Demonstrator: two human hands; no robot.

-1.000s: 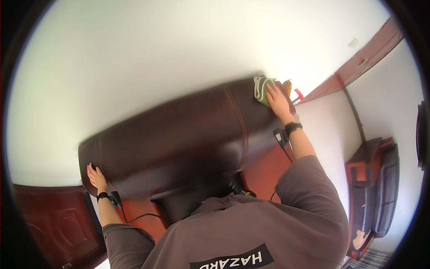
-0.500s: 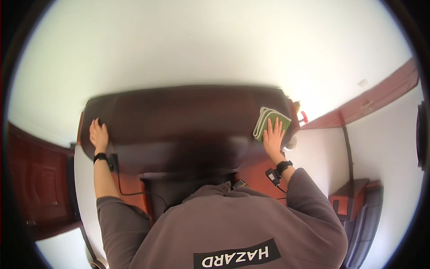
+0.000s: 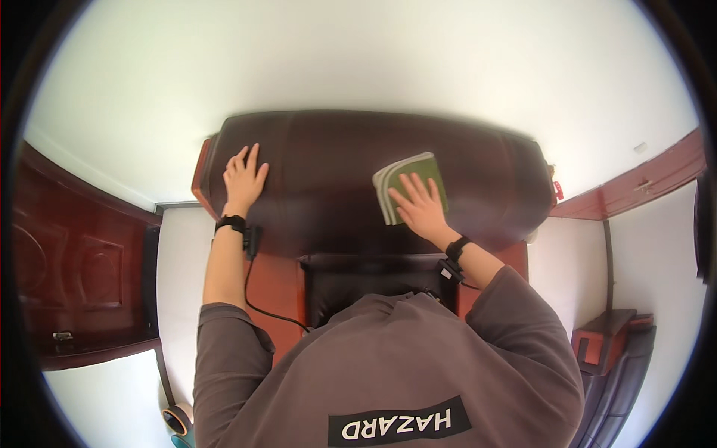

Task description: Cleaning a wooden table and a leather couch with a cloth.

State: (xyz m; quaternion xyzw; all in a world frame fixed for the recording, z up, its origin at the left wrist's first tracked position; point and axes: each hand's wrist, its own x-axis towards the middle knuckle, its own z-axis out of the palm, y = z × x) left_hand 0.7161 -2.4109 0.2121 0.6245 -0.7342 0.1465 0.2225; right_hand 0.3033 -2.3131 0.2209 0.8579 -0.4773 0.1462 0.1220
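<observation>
A dark brown leather chair back (image 3: 328, 160) fills the middle of the view, seen from above. My left hand (image 3: 243, 179) lies flat on its top near the left end, fingers spread. My right hand (image 3: 420, 205) presses a folded green cloth (image 3: 409, 183) flat against the leather right of the middle. Both wrists wear black bands, and a black cable hangs from the left one.
A white wall lies beyond the chair. A dark red wooden door (image 3: 75, 276) stands at the left. Reddish wooden trim (image 3: 635, 187) runs along the right wall, and another dark chair (image 3: 616, 358) stands at the lower right. A roll of tape (image 3: 178, 420) lies at the bottom left.
My right hand has slid the green cloth leftward from the chair back's right end toward the middle. My left hand has shifted rightward along the top.
</observation>
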